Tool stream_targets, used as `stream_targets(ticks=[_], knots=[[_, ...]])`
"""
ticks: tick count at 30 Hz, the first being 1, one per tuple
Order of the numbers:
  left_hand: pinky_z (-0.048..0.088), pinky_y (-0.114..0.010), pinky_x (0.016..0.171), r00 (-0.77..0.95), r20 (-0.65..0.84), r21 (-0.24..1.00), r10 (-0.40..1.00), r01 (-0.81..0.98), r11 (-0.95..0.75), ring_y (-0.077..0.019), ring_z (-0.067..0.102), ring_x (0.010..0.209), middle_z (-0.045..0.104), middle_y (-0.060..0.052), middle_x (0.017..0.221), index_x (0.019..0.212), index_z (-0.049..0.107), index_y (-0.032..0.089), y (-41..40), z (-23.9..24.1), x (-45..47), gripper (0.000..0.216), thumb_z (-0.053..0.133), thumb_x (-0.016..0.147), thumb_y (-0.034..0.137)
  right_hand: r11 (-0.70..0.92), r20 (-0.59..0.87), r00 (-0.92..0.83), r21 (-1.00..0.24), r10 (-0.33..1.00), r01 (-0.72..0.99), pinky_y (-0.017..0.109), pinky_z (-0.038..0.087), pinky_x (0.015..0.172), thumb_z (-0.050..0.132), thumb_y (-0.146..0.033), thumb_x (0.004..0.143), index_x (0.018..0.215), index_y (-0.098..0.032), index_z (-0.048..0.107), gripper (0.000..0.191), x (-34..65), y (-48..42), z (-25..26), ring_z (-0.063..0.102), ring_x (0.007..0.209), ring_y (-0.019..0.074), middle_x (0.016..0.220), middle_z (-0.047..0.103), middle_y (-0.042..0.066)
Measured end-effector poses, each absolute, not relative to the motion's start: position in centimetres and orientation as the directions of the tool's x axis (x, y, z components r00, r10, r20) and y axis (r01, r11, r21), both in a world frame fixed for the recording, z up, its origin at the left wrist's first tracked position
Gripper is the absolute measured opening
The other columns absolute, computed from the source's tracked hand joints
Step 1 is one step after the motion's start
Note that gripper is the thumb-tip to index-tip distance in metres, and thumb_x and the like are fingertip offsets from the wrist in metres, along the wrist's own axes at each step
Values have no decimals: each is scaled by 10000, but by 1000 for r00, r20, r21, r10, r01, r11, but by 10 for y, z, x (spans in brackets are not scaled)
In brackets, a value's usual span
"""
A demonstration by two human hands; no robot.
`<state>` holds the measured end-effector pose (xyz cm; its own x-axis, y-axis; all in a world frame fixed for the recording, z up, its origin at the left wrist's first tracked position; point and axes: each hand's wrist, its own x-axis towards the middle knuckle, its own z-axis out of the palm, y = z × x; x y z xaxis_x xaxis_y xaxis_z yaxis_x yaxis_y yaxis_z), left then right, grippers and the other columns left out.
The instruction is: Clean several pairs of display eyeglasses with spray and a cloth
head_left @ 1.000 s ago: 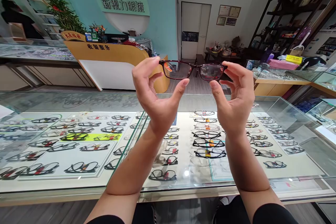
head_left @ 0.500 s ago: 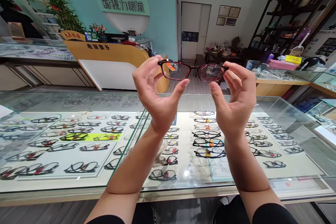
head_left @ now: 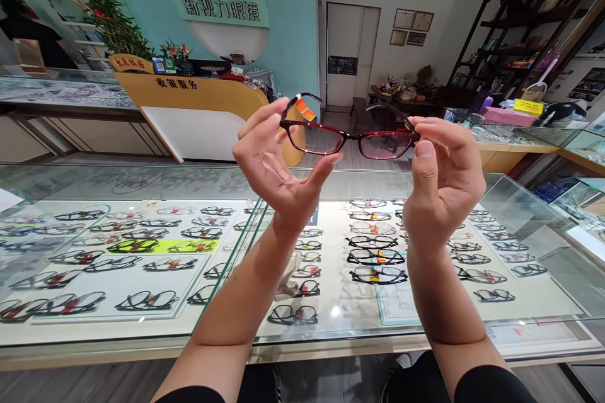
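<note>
A pair of dark red-and-black eyeglasses (head_left: 350,136) is held up above the glass display case (head_left: 331,334), its lenses nearest me and its temples unfolded away from me. My left hand (head_left: 286,164) pinches the left hinge corner with its fingers, the thumb stretched out below the left lens. At the right hinge corner, my right hand (head_left: 444,176) grips the frame between thumb and fingers. An orange tag (head_left: 305,109) hangs on the left temple. Beneath both forearms, rows of eyeglasses (head_left: 375,257) lie inside the case.
Another glass case section (head_left: 137,327) with several eyeglasses lies on the left. Beyond the case stands a wood-and-white service counter (head_left: 198,132) with a plant (head_left: 116,28) on it. More glass cases line the right. A person in dark clothes (head_left: 35,34) is at the far left.
The eyeglasses have tipped so their temples now show above the lenses. My right hand has shifted right and its thumb has come up to the frame; my left hand has moved slightly.
</note>
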<state>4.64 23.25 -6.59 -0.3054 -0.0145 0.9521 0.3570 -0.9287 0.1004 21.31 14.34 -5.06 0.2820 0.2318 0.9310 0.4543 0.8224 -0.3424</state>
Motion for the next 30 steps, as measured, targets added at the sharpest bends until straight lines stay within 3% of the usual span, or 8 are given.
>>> stream_targets(ticks=[5, 11, 16, 21, 25, 30], knots=[[674, -555, 1012, -313, 949, 154, 47, 327, -932, -359, 664, 1464, 641, -101, 1526, 1527, 497, 404, 228, -70, 45, 782, 731, 934, 855, 813, 917, 272, -389, 293, 433, 500, 668, 988, 552, -495, 1151, 1327, -329, 719, 294, 225, 155, -56, 736, 1225, 286, 1272, 703, 95], [617, -585, 1129, -269, 937, 288, 222, 238, -928, -375, 614, 1504, 588, -106, 1598, 1571, 491, 420, 222, -80, 45, 868, 895, 868, 730, 810, 848, 315, -512, 425, 286, 354, 649, 843, 663, -551, 1106, 1209, -298, 730, 281, 236, 166, -59, 763, 991, 195, 1114, 750, 43], [604, -559, 1141, -253, 951, 237, 175, 240, -941, -353, 645, 1472, 596, -92, 1565, 1578, 453, 465, 230, -78, 47, 864, 885, 877, 728, 840, 831, 379, -504, 407, 202, 317, 610, 768, 768, -470, 1045, 1104, -263, 747, 217, 230, 158, -51, 734, 913, 168, 1051, 757, 29], [587, -548, 1148, -219, 969, 169, 115, 250, -953, -351, 667, 1459, 625, -102, 1523, 1613, 397, 460, 246, -76, 47, 900, 810, 894, 810, 844, 859, 347, -473, 377, 253, 373, 639, 798, 717, -474, 1060, 1137, -291, 738, 200, 226, 150, -49, 750, 986, 206, 1092, 757, 45], [586, -558, 1151, -212, 967, 176, 138, 174, -969, -355, 682, 1443, 631, -108, 1509, 1578, 424, 444, 249, -77, 46, 874, 768, 890, 860, 823, 871, 295, -476, 393, 309, 467, 672, 898, 619, -530, 1106, 1236, -324, 708, 259, 225, 150, -51, 767, 1125, 264, 1175, 756, 74], [593, -548, 1147, -182, 968, 199, 173, 132, -971, -345, 689, 1430, 627, -109, 1505, 1570, 431, 431, 246, -79, 50, 837, 752, 917, 844, 844, 895, 275, -430, 351, 320, 484, 674, 938, 596, -502, 1120, 1242, -320, 695, 241, 228, 154, -53, 765, 1142, 268, 1198, 744, 76]])
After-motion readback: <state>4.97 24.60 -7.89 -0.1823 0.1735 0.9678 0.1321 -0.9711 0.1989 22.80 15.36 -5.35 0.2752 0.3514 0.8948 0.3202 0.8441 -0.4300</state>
